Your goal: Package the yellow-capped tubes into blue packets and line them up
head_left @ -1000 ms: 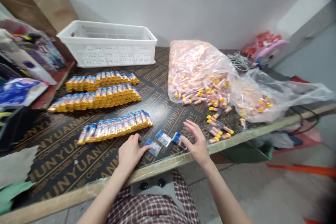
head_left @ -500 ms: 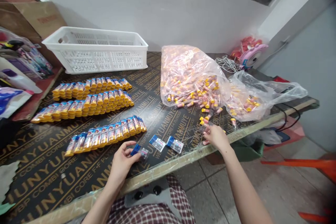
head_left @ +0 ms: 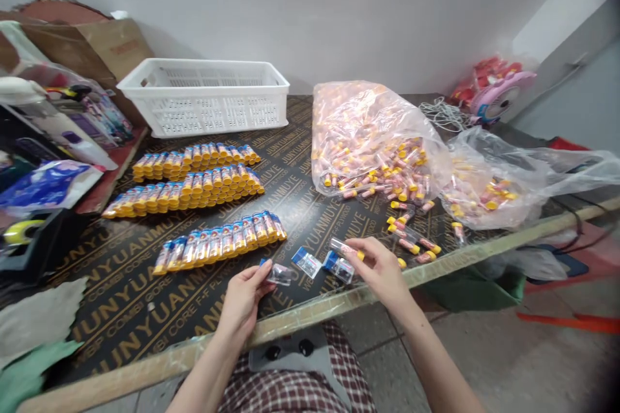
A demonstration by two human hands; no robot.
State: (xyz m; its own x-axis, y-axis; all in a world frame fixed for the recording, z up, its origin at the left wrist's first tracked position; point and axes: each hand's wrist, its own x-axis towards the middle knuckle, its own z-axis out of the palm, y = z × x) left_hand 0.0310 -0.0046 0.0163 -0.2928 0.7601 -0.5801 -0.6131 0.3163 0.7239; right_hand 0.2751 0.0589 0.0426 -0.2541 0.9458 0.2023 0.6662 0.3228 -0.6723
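- The left hand (head_left: 245, 293) has its thumb and fingers pinched together on the blue end of a small clear packet (head_left: 279, 275), near the front edge of the table (head_left: 186, 310).
- The right hand (head_left: 382, 271) has its thumb and fingers closed on the yellow-capped end of a clear tube (head_left: 345, 248) with pink inside; the tube's clear end points left, toward the other hand.
- The two hands are apart, and the held packet and the held tube do not touch.
- Two more packets with blue tops lie on the table between the hands: the left packet (head_left: 307, 262) lies flat, and the right packet (head_left: 339, 268) is just below the held tube. Whether the tube touches it, I cannot tell.
- Loose tubes (head_left: 409, 245) with yellow caps lie to the right of the right hand, near the mouth of a big plastic bag (head_left: 365, 135) full of similar tubes.
- A smaller plastic bag (head_left: 477, 190), also holding tubes, lies to the right of the big one.
- On the left, yellow and blue wrapped tubes lie side by side in a near row (head_left: 220, 242), a middle row (head_left: 188, 190) and a far row (head_left: 196, 158).
- Behind the rows, a white basket (head_left: 208, 110) stands near the wall (head_left: 300, 19).
- A pink fan (head_left: 501, 97) stands at the back right, beside a tangled cord (head_left: 440, 113).
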